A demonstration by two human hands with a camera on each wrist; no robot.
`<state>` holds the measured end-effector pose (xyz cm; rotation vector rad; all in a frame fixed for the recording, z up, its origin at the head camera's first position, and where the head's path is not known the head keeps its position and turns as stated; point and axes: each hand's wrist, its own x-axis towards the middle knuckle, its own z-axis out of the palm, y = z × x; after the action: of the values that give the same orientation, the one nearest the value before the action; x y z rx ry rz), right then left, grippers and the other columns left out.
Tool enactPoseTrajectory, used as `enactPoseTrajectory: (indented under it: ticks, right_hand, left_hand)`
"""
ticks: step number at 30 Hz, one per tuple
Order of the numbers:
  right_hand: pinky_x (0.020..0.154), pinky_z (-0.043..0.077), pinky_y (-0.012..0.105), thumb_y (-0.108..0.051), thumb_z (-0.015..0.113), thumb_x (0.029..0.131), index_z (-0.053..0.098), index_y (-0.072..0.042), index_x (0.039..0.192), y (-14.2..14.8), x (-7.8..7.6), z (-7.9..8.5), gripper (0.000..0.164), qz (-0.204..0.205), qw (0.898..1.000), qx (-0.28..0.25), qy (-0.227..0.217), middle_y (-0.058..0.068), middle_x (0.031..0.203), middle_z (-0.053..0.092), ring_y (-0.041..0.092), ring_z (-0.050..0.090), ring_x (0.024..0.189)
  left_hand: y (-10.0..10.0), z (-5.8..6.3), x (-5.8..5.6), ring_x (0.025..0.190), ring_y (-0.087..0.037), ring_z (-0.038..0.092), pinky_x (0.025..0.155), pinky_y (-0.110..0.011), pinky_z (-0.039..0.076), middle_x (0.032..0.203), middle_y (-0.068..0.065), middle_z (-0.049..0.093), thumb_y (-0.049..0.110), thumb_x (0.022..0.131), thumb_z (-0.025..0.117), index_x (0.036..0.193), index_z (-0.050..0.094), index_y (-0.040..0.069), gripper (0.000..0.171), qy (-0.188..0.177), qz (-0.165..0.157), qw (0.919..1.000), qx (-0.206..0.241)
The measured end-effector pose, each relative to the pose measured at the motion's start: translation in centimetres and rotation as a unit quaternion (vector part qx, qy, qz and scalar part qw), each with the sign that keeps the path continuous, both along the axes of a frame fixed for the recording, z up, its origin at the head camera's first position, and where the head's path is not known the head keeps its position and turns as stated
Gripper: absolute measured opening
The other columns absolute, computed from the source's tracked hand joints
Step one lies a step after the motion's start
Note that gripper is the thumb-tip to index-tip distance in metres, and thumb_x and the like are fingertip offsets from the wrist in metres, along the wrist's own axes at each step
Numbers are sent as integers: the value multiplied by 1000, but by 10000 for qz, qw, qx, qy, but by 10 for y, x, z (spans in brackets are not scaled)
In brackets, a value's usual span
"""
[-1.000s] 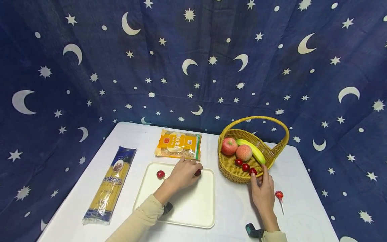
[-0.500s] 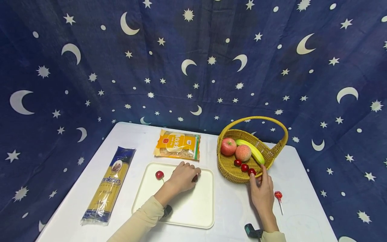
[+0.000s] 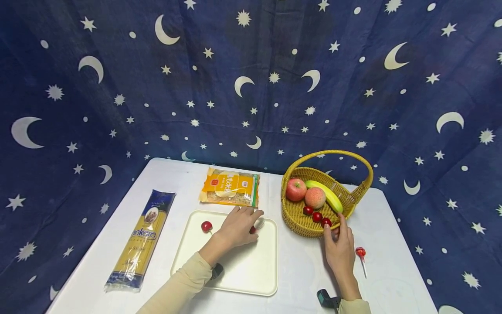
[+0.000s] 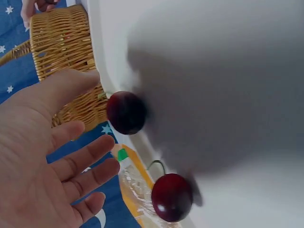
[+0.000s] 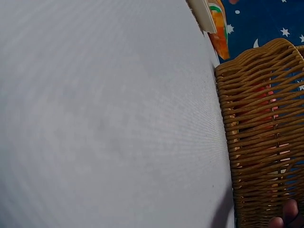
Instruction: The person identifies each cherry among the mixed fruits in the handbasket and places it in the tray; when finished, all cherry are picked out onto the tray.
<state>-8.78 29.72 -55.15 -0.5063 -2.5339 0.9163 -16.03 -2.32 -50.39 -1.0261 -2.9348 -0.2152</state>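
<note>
My left hand (image 3: 237,226) is over the cream square tray (image 3: 243,277), its fingers apart and loosely bent. In the left wrist view a dark red cherry (image 4: 126,113) lies on the tray just beyond the thumb, apart from the fingers. Another cherry with a stem (image 4: 172,197) also lies on the tray. My right hand (image 3: 340,250) grips the near right rim of the wicker basket (image 3: 300,227), with fingertips against its outer wall in the right wrist view. Inside the basket are an apple (image 3: 296,189), a peach (image 3: 315,198), a banana (image 3: 331,198) and three cherries (image 3: 317,216).
A long pack of spaghetti (image 3: 143,240) lies left of the tray. Behind the tray is an orange food packet (image 3: 230,187). A red lollipop (image 3: 361,253) lies right of my right hand. A dark blue cloth with moons and stars (image 3: 251,87) hangs behind the table.
My left hand's fingers have spread away from the cherry they were curled around, leaving it on the tray. The right hand has stayed at the basket rim.
</note>
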Motion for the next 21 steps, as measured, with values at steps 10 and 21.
enactPoseTrajectory:
  ticks: [10, 21]
  right_hand:
    - [72, 34, 33, -40, 55, 109, 37, -17, 165, -1, 0, 3, 63, 26, 10000, -25, -78, 9, 106, 52, 20, 46, 94]
    - [72, 35, 32, -40, 56, 109, 37, -17, 165, 0, 0, 2, 63, 23, 10000, -13, -45, 9, 106, 53, 21, 47, 94]
  left_hand:
    - [19, 15, -4, 104, -20, 65, 89, -36, 52, 111, 0, 71, 48, 88, 78, 147, 58, 20, 68, 731, -414, 9956, 403]
    - [57, 33, -11, 99, -17, 65, 80, -31, 50, 113, 2, 71, 44, 94, 73, 141, 64, 22, 53, 1029, -663, 9912, 501]
